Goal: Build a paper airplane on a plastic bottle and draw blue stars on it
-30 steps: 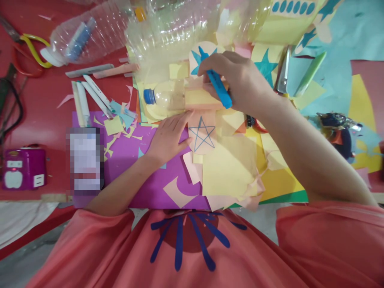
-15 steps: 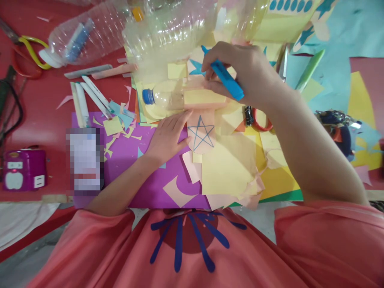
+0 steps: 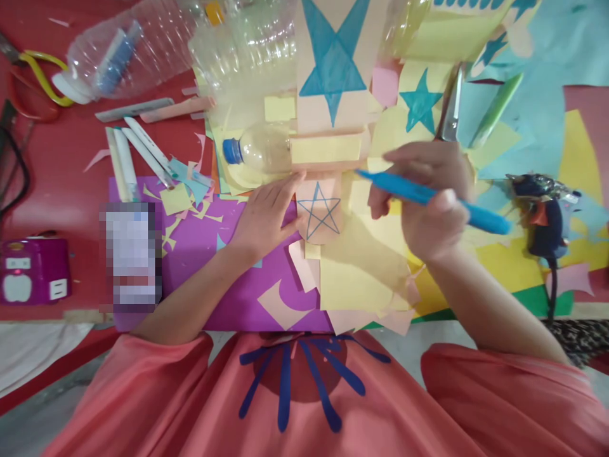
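My left hand point(image 3: 264, 219) lies flat, fingers stretched, at the left edge of a peach paper piece point(image 3: 320, 209) with a star outlined on it. In my right hand point(image 3: 435, 203) is a blue marker point(image 3: 404, 185), held slantwise above the yellow paper point(image 3: 361, 273), its narrow tip toward the left. Just above the outlined star, a small bottle point(image 3: 264, 147) with a blue cap lies on its side, wrapped in peach and yellow paper. Beyond it, a large coloured-in blue star point(image 3: 333, 70) shows on peach paper. A smaller blue star point(image 3: 421, 101) lies to its right.
Large clear bottles point(image 3: 137, 54) lie at the back left. White pens point(image 3: 147, 152) and paper scraps rest on purple paper point(image 3: 200, 279) beside a phone point(image 3: 133, 254). Yellow-handled scissors point(image 3: 47, 73), silver blades point(image 3: 451, 108) and a dark corded tool point(image 3: 545, 222) are at the sides.
My right hand has drawn back toward me and to the right with the marker, uncovering the blue stars. My left hand has stayed in place.
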`<action>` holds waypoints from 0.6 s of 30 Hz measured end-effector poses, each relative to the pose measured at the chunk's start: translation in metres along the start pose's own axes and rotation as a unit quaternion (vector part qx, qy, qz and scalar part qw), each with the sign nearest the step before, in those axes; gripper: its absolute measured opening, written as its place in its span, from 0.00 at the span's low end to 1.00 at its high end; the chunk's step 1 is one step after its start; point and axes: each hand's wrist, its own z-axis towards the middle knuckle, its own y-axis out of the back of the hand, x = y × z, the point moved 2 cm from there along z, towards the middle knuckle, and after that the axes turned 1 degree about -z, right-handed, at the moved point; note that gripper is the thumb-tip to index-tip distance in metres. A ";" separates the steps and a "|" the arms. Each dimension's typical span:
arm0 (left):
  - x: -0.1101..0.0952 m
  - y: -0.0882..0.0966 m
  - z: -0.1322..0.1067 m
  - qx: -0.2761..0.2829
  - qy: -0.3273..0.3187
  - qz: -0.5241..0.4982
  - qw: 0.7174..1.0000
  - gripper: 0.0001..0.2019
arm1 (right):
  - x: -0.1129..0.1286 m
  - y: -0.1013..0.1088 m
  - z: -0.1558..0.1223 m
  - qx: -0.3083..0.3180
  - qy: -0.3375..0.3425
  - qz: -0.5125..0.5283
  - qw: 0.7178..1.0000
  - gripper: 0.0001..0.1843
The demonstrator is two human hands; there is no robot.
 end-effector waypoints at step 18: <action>-0.001 0.002 0.000 -0.015 -0.038 0.012 0.999 0.32 | -0.054 -0.019 -0.001 -0.001 -0.130 -0.021 0.991 0.03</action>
